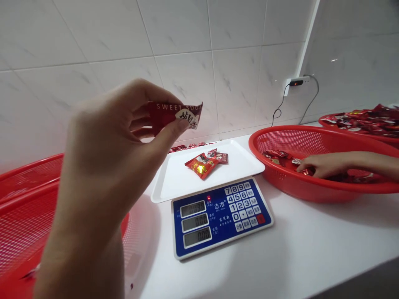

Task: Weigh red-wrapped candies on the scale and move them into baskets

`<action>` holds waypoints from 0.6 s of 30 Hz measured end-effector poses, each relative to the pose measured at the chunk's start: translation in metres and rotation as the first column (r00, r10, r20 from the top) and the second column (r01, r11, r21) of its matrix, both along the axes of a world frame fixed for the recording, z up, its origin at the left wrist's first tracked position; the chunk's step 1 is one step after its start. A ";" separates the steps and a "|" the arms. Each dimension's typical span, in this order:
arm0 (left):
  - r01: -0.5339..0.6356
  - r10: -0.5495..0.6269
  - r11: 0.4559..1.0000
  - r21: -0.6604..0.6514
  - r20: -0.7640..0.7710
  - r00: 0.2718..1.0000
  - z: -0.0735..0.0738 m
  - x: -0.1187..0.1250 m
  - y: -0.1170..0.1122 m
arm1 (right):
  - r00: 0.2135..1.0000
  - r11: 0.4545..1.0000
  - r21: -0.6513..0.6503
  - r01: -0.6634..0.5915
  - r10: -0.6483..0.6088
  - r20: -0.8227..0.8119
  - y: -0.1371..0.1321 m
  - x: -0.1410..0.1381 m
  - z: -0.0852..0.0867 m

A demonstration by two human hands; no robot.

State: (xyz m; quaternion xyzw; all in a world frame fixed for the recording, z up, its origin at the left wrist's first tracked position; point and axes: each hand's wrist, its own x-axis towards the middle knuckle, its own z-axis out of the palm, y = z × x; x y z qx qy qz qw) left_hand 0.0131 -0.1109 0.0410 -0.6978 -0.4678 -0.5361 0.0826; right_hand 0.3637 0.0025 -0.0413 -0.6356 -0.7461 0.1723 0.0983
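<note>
My left hand is raised above the scale's near left side. Its thumb and fingers pinch a dark red packet printed "SWEET SUGA", with a pale label bearing dark characters. Reaching into the red basket on the right, my right hand has its fingers curled down around a small red packet; the fingertips are partly hidden. Between the hands stands a blue-and-white digital scale. On its white tray lie a bright red packet with a gold patch and smaller dark red packets.
Behind the right basket, another red basket is heaped with packets. Red mesh baskets stand at the left, partly behind my forearm. More red packets show behind the tray. Cables hang from a wall socket above the white table.
</note>
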 end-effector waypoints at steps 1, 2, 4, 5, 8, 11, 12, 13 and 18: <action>0.005 -0.005 1.000 0.025 -0.001 1.000 -0.001 -0.002 0.002 | 0.998 0.989 -0.135 -0.061 0.061 -0.002 0.000 -0.002 0.004; 0.004 -0.004 0.999 0.038 -0.005 1.000 -0.002 -0.004 0.004 | 0.992 0.966 -0.228 -0.125 0.124 -0.021 0.003 -0.004 0.009; -0.016 0.016 1.000 0.022 -0.020 1.000 -0.004 -0.008 0.008 | 0.980 0.953 -0.227 -0.200 0.193 -0.056 0.012 -0.005 0.022; -0.030 0.030 0.999 -0.013 -0.033 0.999 -0.004 -0.010 0.010 | 0.977 0.961 -0.179 -0.210 0.202 -0.065 0.018 -0.005 0.030; -0.061 0.052 0.991 -0.123 -0.075 0.996 -0.005 -0.014 0.016 | 0.990 0.992 -0.021 -0.124 0.122 -0.067 0.031 -0.012 0.058; -0.082 0.072 0.991 -0.102 -0.099 0.993 -0.006 -0.016 0.017 | 0.988 0.986 0.154 -0.069 0.089 -0.123 0.031 -0.034 0.081; -0.091 0.083 0.993 -0.076 -0.109 0.991 -0.006 -0.017 0.017 | 0.983 0.979 0.185 -0.083 0.111 -0.146 0.028 -0.046 0.085; -0.100 0.093 0.994 -0.052 -0.118 0.989 -0.006 -0.018 0.016 | 0.975 0.976 0.193 -0.103 0.137 -0.174 0.024 -0.058 0.088; -0.071 0.071 0.997 0.000 -0.079 0.994 -0.006 -0.019 0.014 | 0.873 0.962 -0.008 -0.274 0.245 -0.421 -0.003 -0.118 0.079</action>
